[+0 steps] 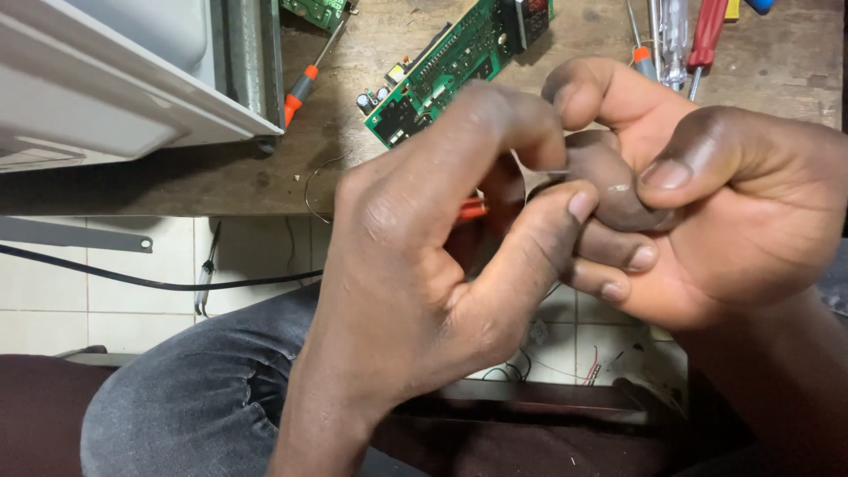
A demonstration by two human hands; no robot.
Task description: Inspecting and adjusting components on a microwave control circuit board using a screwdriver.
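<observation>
I look down over a worn brown wooden table (pixel 221 181) with pale floor tiles below it and grey denim knees at the bottom of the view. My left hand (pixel 424 256) is curled almost shut in the middle of the frame, thumb and forefinger pinching a thin bare metal wire (pixel 555 171); something orange-red (pixel 473 209) shows inside the palm, but I cannot tell what it is. At three o'clock my right hand (pixel 707 194) is closed too, its fingertips pressed against the same wire where it comes out, so the wire sits between both hands, held above the table edge. I judge this to be a fine pinch-and-feed or twisting step on the wire end; what follows calls for a steady grip and small finger movements, since the wire is thin and easily lost.

Outward at twelve o'clock lies a green printed circuit board (pixel 450 62). At eleven o'clock an orange-handled slim screwdriver (pixel 305 84) lies beside a white boxy appliance casing (pixel 115 79). At one o'clock rest several screwdrivers, one red-handled (pixel 707 35). At nine o'clock a black cable (pixel 132 278) crosses the tiles.
</observation>
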